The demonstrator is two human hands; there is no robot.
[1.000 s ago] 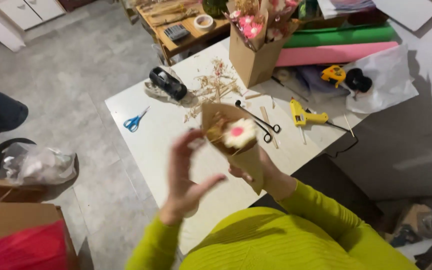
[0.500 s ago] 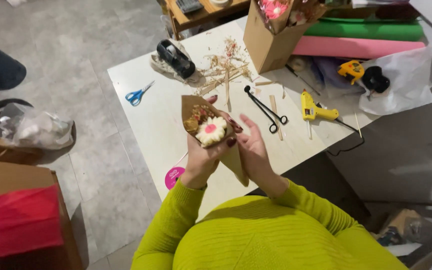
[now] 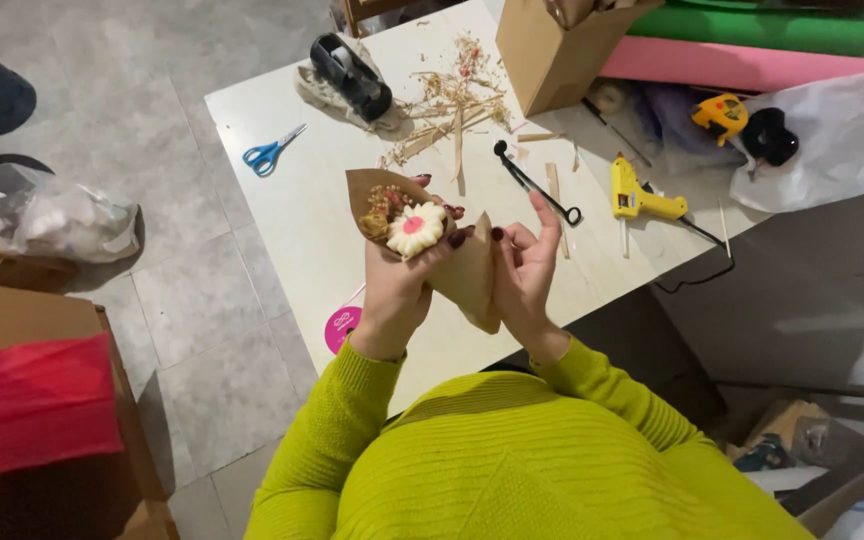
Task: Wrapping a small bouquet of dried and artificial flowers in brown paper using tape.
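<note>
While wrapping: both hands work a brown paper cone [image 3: 467, 275] above the desk [image 3: 312, 215].
Left hand [image 3: 397, 285]: closed around cone, at white flower [image 3: 415, 228].
Right hand [image 3: 522, 270]: fingers half-open, flat against paper.
Next: likely fixing the fold; yellow glue gun [image 3: 640, 198] lies nearby.

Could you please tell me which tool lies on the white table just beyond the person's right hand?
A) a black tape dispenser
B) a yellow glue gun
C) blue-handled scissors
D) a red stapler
B: the yellow glue gun lies on the white table just past the right hand, whereas the blue-handled scissors and the black tape dispenser sit far off on the left side.
</note>
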